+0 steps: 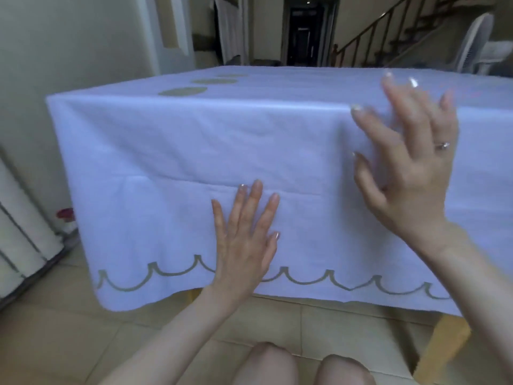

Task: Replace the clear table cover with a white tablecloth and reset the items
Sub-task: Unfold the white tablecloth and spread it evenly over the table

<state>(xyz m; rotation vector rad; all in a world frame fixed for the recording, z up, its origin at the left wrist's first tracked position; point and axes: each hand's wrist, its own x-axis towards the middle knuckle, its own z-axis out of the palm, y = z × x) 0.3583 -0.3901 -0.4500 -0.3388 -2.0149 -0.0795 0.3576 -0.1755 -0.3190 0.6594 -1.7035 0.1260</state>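
Note:
A white tablecloth with a green scalloped border and green ovals covers the whole table and hangs down its near side. My left hand lies flat against the hanging cloth, fingers spread and pointing up. My right hand is blurred, fingers apart, against the cloth at the table's near edge on the right. Neither hand holds anything. I am low down, with my knees at the bottom of the view. No clear cover or table items are in sight.
A wooden table leg shows under the cloth at right. A white ribbed object stands at the left, with a small red thing behind it. A white fan, a staircase and a dark doorway lie beyond the table. Tiled floor below.

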